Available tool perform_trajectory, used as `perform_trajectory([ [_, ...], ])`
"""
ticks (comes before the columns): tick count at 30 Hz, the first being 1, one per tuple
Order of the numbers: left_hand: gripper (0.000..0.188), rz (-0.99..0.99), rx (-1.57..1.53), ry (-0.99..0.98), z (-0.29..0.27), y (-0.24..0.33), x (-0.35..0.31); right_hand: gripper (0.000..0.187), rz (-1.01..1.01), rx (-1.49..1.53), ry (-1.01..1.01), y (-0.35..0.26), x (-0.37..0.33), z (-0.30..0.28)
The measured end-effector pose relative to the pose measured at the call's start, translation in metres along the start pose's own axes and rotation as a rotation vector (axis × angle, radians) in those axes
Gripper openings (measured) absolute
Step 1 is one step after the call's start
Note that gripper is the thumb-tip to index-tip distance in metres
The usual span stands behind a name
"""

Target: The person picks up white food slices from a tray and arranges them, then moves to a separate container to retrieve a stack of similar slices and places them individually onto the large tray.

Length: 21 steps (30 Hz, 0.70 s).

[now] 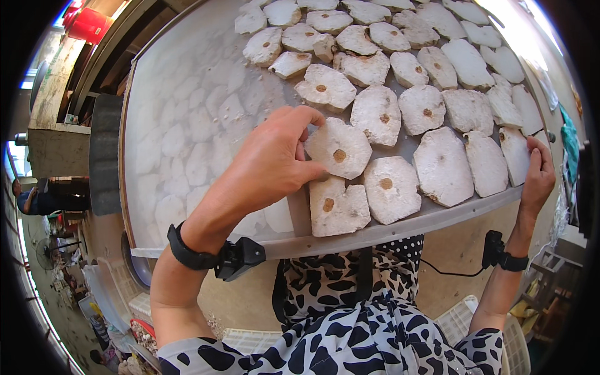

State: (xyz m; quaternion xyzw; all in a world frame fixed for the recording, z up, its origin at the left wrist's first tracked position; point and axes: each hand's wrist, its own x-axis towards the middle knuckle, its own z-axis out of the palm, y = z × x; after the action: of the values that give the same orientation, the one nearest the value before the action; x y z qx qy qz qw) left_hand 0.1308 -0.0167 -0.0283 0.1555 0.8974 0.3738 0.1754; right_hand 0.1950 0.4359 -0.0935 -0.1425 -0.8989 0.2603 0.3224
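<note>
My left hand (300, 147) pinches a rough white slice (349, 145) with a round brown core, fingers at its top left and thumb at its lower left. Below it, a notched slice (342, 215) lies by the near rim of a mesh-covered tray (275, 249). Right of that lies another brown-cored slice (390, 201). At the tray's near right corner, my right hand (539, 172) is closed with its fingertips at the outer edge of a narrow white slice (514, 155). Whether it also grips the rim is hidden. Both wrists wear black straps with small devices.
Rows of similar white slices (440, 111) cover the tray's right side. Through the translucent mesh (181, 81) on the left, more pale slices show faintly beneath. A red container (87, 25) is at the upper left. Pale plastic baskets (250, 339) are below, and a person (37, 199) is far left.
</note>
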Motion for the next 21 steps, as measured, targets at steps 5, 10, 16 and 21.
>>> perform_trajectory([
  [5,0.046,0.025,-0.006,-0.023,-0.003,0.001,0.001,0.023,0.013,0.012,-0.006,-0.005,0.000,0.002],
  [10,0.039,-0.052,-0.186,-0.022,-0.006,-0.010,-0.001,0.023,0.023,-0.028,-0.008,-0.009,0.000,0.000],
  [16,0.035,0.032,-0.138,0.043,0.000,-0.013,-0.001,0.022,0.005,-0.011,-0.007,-0.006,0.000,0.002],
  [21,0.037,0.056,-0.092,0.011,-0.004,-0.013,0.000,0.023,0.017,-0.017,-0.049,-0.006,0.001,-0.001],
])
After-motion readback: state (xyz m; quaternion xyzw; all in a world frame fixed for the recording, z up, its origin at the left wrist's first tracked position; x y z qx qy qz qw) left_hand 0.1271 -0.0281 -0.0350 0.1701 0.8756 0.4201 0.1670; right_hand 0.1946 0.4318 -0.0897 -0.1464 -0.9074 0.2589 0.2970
